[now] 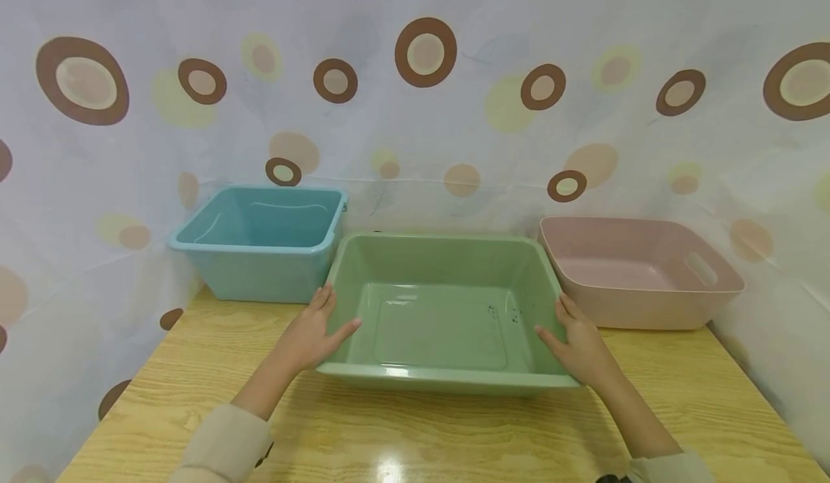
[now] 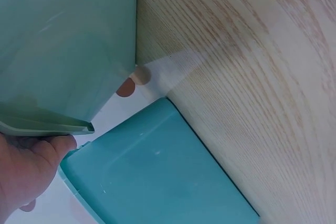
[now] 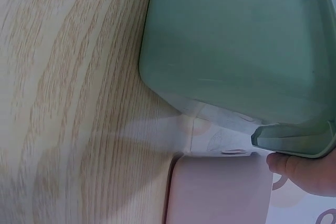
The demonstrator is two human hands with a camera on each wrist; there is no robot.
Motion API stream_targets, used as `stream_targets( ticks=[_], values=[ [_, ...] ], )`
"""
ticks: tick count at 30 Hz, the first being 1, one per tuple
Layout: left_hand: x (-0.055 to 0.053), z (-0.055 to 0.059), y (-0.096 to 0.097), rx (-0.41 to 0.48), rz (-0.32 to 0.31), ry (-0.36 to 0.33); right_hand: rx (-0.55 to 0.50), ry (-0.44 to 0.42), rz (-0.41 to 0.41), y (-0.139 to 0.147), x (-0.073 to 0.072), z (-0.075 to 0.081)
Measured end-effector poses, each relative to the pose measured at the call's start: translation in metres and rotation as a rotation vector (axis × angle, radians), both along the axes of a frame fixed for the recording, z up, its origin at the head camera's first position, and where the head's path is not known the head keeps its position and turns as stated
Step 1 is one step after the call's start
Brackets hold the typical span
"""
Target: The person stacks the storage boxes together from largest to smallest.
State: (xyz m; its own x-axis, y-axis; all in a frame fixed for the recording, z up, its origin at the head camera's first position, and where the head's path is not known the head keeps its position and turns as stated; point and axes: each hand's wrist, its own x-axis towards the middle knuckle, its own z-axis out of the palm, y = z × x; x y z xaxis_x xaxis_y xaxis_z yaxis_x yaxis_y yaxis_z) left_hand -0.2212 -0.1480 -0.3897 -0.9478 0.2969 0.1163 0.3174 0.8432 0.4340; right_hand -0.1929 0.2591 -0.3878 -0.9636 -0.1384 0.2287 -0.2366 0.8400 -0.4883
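Observation:
A green rectangular plastic basin [image 1: 441, 324] stands in the middle of the wooden table, its inside showing a few small dark marks. On its left rim my left hand [image 1: 314, 335] grips with the thumb over the inner side and the fingers outside. My right hand [image 1: 580, 342] holds the opposite rim the same way. Both wrist views show fingers under the rim lip, with the green basin wall [image 2: 63, 45] filling much of the left one. Whether the basin's bottom touches the table everywhere, I cannot tell.
Behind and left sits a blue basin [image 1: 259, 274], close to the green one. A pink basin [image 1: 648, 306] with an oval handle hole stands at the right. A patterned curtain [image 1: 480, 7] hangs behind the wooden table [image 1: 415, 440].

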Motion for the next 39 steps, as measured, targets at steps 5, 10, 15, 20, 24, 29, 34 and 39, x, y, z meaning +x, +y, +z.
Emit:
stream_targets(
  ticks=[5, 10, 15, 20, 24, 29, 34, 39],
  values=[
    [0.0, -0.001, 0.0, -0.001, 0.002, -0.01, -0.007, -0.006, -0.005, 0.0, 0.003, 0.001],
    [0.001, -0.001, 0.0, -0.006, 0.003, -0.008, 0.003, -0.003, -0.007, 0.001, 0.003, -0.002],
    [0.002, -0.001, 0.0, -0.007, 0.004, -0.009, 0.004, -0.005, -0.007, 0.0, 0.005, -0.001],
    [0.004, 0.0, 0.0, -0.007, 0.004, -0.006, 0.006, -0.011, -0.006, 0.0, 0.007, -0.001],
    [0.006, 0.001, 0.001, -0.008, 0.005, -0.003, 0.004, -0.005, -0.005, 0.0, 0.007, 0.0],
    [0.006, 0.001, 0.0, -0.018, 0.008, 0.001, 0.008, -0.005, -0.008, -0.001, 0.008, 0.0],
    [0.007, 0.0, 0.0, -0.018, 0.007, 0.013, 0.001, -0.003, -0.014, -0.001, 0.009, 0.0],
    [0.008, -0.001, -0.001, -0.022, 0.007, 0.02, 0.005, -0.003, -0.017, -0.002, 0.011, 0.0]
  ],
)
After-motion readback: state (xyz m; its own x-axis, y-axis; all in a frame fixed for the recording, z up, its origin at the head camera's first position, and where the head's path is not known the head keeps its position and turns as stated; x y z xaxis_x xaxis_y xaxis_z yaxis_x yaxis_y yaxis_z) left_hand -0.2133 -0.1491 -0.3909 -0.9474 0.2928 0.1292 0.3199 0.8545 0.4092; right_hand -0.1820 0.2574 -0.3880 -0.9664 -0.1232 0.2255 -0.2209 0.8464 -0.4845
